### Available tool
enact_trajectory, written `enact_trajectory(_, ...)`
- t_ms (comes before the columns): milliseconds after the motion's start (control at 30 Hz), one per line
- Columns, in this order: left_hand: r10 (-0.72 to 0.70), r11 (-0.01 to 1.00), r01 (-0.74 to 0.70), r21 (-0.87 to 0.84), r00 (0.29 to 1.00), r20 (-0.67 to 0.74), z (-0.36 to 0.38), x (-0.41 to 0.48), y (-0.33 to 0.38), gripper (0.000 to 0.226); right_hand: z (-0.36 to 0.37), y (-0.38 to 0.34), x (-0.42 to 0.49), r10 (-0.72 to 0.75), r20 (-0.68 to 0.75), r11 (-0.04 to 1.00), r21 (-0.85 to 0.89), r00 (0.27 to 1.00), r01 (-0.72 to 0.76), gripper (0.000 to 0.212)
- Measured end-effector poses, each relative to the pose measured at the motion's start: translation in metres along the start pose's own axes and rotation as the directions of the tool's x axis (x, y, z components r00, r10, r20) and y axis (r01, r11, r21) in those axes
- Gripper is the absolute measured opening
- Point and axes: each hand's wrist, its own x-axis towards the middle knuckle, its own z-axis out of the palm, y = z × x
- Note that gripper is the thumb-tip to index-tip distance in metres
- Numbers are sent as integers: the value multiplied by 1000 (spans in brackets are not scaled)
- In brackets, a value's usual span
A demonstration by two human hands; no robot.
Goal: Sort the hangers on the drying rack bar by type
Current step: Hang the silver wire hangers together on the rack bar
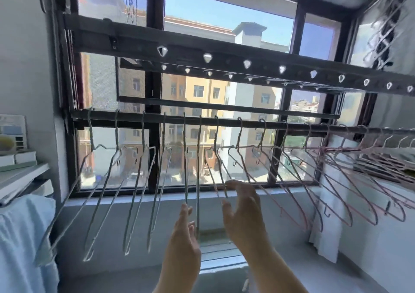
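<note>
Hangers [198,169] crowd the bar [224,122], window [224,12] behind, blue cloth [22,236] left.

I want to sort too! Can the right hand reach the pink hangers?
Probably yes. The right hand is open and raised close beside the pink hangers, with nothing blocking the way.
</note>
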Motion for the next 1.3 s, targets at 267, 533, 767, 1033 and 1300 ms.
enact_trajectory(267, -77, 979, 69, -190, 997, -33, 11, -73, -29, 57, 28, 23, 18, 262, 365, 879, 291, 893, -377, 39)
enact_trajectory(533, -116, 985, 98, -145, 986, -124, -2, -78, -29, 58, 34, 1, 11, 169, 592, 601, 572, 788, -558, 19)
enact_trajectory(767, -167, 979, 127, -158, 948, -271, -14, -70, -32, 48, 40, -4, 15, 211, 358, 631, 661, 910, -406, 24)
enact_trajectory(1033, -164, 977, 123, -173, 953, -253, -19, -70, -26, 36, 38, 1, 17, 236, 290, 675, 638, 928, -371, 28)
enact_trajectory(1300, -155, 980, 112, -164, 948, -279, -16, -71, -23, 38, 33, 14, 22, 271, 235, 735, 575, 933, -359, 27)
